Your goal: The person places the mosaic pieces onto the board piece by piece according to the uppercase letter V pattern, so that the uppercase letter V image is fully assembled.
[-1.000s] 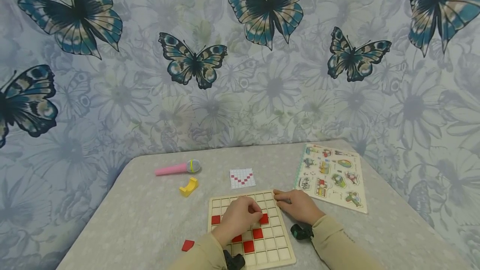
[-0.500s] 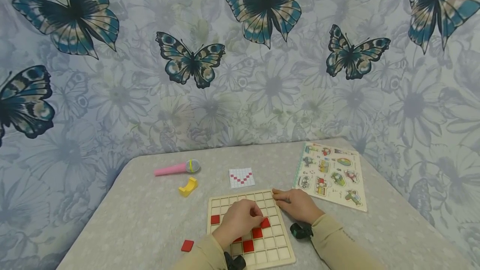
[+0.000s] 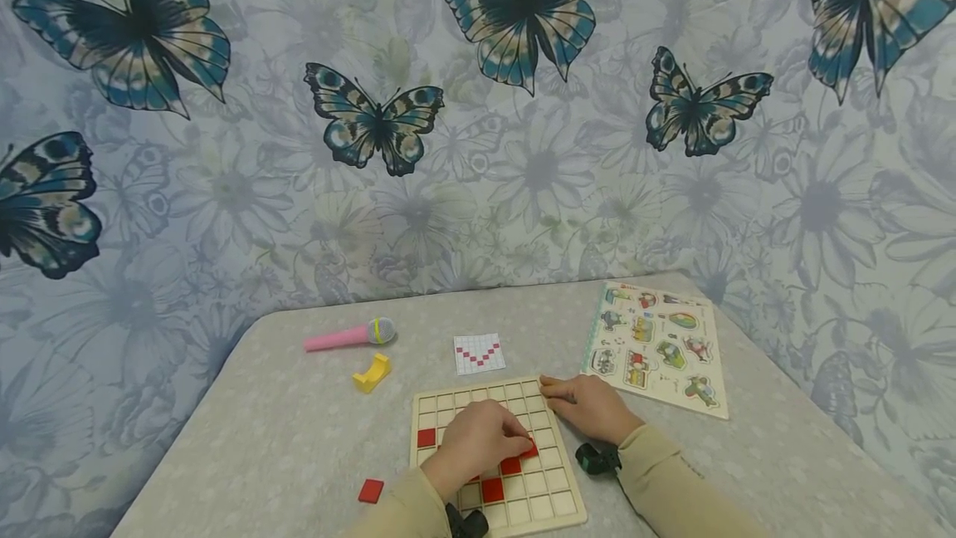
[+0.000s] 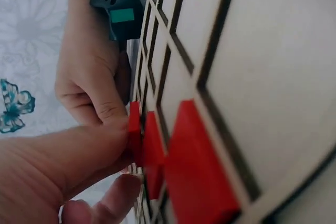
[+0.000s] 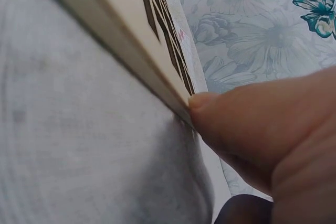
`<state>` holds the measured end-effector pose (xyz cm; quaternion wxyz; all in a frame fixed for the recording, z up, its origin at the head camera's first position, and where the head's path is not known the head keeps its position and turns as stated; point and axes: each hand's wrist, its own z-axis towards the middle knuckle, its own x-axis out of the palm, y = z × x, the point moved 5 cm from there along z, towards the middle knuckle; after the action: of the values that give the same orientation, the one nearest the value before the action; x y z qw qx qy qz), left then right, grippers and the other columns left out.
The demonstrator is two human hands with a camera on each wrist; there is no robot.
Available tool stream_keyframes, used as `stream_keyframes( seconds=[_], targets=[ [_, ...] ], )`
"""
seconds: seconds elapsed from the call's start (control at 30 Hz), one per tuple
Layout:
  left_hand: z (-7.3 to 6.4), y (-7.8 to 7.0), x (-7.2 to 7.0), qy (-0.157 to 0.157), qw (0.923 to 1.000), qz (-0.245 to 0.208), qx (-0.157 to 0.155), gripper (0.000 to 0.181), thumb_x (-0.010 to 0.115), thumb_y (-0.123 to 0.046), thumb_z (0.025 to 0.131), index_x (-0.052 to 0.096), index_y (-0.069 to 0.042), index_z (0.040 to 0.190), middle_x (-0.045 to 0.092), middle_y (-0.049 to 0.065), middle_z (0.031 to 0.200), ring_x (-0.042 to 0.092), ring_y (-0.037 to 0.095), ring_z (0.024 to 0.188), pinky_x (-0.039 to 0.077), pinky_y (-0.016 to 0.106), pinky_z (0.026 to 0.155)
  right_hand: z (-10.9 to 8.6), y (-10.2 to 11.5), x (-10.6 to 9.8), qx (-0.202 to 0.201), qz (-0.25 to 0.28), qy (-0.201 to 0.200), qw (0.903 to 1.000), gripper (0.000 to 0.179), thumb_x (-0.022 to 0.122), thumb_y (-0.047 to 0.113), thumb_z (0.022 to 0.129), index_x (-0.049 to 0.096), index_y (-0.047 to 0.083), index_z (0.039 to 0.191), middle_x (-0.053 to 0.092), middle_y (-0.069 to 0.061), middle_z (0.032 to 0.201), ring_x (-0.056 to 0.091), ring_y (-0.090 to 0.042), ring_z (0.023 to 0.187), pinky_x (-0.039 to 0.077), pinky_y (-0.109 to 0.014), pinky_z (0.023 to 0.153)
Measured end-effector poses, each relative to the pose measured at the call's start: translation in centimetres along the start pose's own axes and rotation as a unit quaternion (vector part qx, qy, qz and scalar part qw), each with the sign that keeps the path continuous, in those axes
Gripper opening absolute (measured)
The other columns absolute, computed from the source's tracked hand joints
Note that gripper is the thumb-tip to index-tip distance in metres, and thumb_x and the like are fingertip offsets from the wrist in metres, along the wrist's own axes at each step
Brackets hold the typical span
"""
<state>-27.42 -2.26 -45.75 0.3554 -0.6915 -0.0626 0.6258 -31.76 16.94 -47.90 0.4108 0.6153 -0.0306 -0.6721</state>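
My left hand (image 3: 478, 442) is over the middle of a square wooden grid board (image 3: 554, 481) and pinches a red square tile (image 3: 529, 448) at one of its cells. In the left wrist view, thumb and fingers are at the farthest red tile (image 4: 134, 129), with two more red tiles standing nearer in a diagonal line. Another tile in the board shows left of the hand; cells under the palm are hidden. My right hand (image 3: 595, 409) grips the board's far right corner, its thumb (image 5: 220, 111) on the edge in the right wrist view.
A loose red tile (image 3: 370, 491) lies left of the board. Behind the board are a small pattern card (image 3: 480, 354), a yellow curved block (image 3: 372, 374) and a pink toy microphone (image 3: 347, 335). A picture puzzle board (image 3: 657, 347) lies at the back right.
My left hand has shifted slightly right and toward me with its tile, now at the cell just above the red diagonal. My right hand stays on the corner.
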Motion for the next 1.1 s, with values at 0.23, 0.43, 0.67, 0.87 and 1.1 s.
stream_keyframes(
  seconds=[0.23, 0.43, 0.67, 0.87, 1.1],
  targets=[
    [-0.3, -1.3, -0.4, 0.012, 0.9971, 0.062, 0.043, 0.005, 0.084, -0.030, 0.085, 0.085, -0.029, 0.090, 0.076, -0.017, 0.088, 0.054, -0.004, 0.062, 0.044, 0.023, 0.051, 0.0, 0.0, -0.1, 0.004, 0.002, -0.001, 1.0000, 0.032, 0.066, 0.021, 0.101, 0.071, 0.009, 0.130, 0.063, -0.005, 0.143, 0.071, -0.029, 0.111, 0.054, -0.049, 0.096],
    [0.0, -1.2, -0.1, 0.014, 0.9954, 0.084, 0.044, 0.012, 0.082, -0.028, 0.088, 0.084, -0.029, 0.100, 0.077, -0.014, 0.097, 0.052, 0.000, 0.060, 0.042, 0.024, 0.049, 0.0, 0.2, -0.1, 0.001, 0.001, 0.001, 1.0000, 0.032, 0.066, 0.019, 0.102, 0.070, 0.008, 0.131, 0.062, -0.007, 0.144, 0.070, -0.029, 0.114, 0.052, -0.052, 0.098],
    [0.6, -0.5, -0.1, 0.001, 0.9986, 0.046, 0.027, 0.007, 0.085, -0.026, 0.085, 0.083, -0.027, 0.091, 0.074, -0.018, 0.086, 0.063, 0.000, 0.075, 0.048, 0.024, 0.060, 0.1, -0.1, 0.2, 0.006, 0.003, 0.001, 1.0000, 0.032, 0.065, 0.020, 0.102, 0.070, 0.008, 0.131, 0.062, -0.006, 0.144, 0.074, -0.019, 0.092, 0.052, -0.052, 0.098],
    [0.7, -0.1, -0.1, -0.011, 0.9992, 0.036, 0.014, 0.009, 0.087, -0.029, 0.083, 0.079, -0.028, 0.085, 0.069, -0.019, 0.082, 0.056, 0.000, 0.066, 0.046, 0.026, 0.056, 0.1, -0.1, 0.1, 0.007, 0.001, -0.001, 1.0000, 0.032, 0.065, 0.021, 0.102, 0.071, 0.009, 0.131, 0.063, -0.005, 0.143, 0.073, -0.021, 0.088, 0.054, -0.050, 0.096],
    [-1.3, 1.2, -2.9, -0.005, 0.9992, -0.036, 0.019, 0.016, 0.079, -0.039, 0.091, 0.081, -0.025, 0.100, 0.073, -0.016, 0.096, 0.066, 0.008, 0.091, 0.053, 0.034, 0.074, 0.1, 0.1, 0.1, 0.007, 0.003, 0.002, 1.0000, 0.032, 0.065, 0.021, 0.102, 0.070, 0.009, 0.132, 0.062, -0.005, 0.144, 0.070, -0.028, 0.115, 0.051, -0.052, 0.101]
  ],
)
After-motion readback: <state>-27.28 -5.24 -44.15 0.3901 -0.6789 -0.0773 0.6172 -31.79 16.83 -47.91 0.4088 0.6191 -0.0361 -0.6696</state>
